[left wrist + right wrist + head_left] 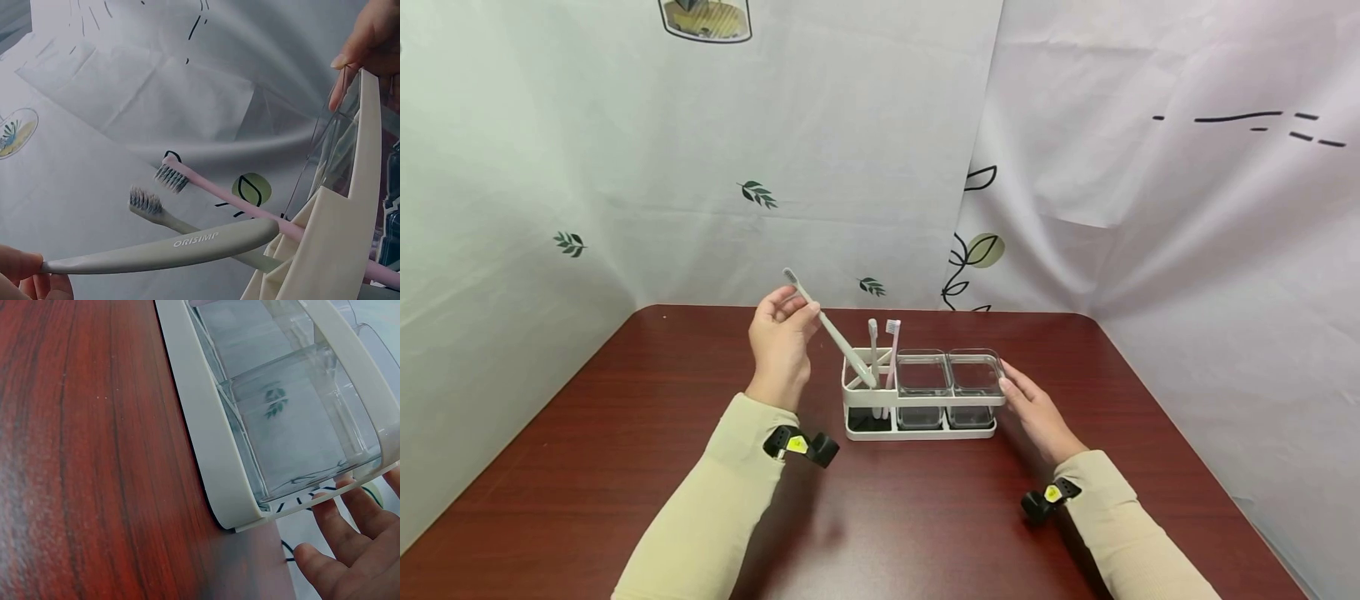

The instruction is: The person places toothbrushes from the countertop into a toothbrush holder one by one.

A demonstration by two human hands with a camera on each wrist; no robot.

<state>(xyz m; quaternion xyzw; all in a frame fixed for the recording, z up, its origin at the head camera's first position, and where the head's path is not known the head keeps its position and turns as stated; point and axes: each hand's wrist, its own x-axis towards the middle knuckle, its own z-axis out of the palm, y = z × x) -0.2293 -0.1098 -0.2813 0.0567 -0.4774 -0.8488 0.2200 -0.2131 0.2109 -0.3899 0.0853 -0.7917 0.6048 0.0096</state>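
Observation:
My left hand (780,343) pinches a grey-green toothbrush (837,336) near its bristle end. The brush slants down to the right, with its handle end at the left section of a white toothbrush holder (947,400). In the left wrist view the handle (169,250) shows "ORISIMP" lettering. Another grey-green toothbrush (873,333) and a pink toothbrush (892,333) stand in that same section, bristles up. At the holder's right end, my right hand (1037,417) touches its side with extended fingers; the right wrist view shows fingertips (325,509) against the end.
Two clear cups, one left (922,375) and one right (975,375), sit side by side in the holder. The holder stands on a dark red wooden table (910,508). Printed white cloth (850,150) hangs behind and beside the table. Each wrist wears a black camera strap.

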